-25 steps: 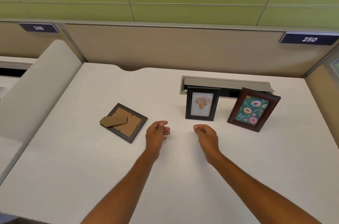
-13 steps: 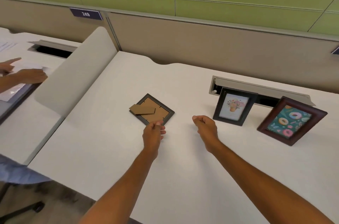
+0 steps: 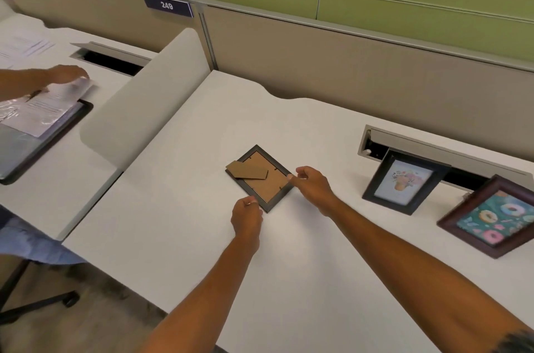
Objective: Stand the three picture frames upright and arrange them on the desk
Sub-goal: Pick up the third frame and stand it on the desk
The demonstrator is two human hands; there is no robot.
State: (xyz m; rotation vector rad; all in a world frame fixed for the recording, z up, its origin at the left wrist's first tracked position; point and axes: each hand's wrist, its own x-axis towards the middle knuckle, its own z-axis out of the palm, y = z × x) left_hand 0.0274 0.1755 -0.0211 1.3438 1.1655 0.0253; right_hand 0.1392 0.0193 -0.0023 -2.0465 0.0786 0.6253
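I see the small black frame (image 3: 260, 177) lying face down on the smooth white surface (image 3: 179, 225), its brown cardboard back and flat easel flap (image 3: 246, 173) up. My left hand (image 3: 247, 218) pinches its near corner and my right hand (image 3: 313, 183) pinches its right corner. Further right, the flower frame (image 3: 403, 182) and glossy dark wooden doughnut frame (image 3: 491, 218) stand tilted back.

Bare forearms, no sleeves visible
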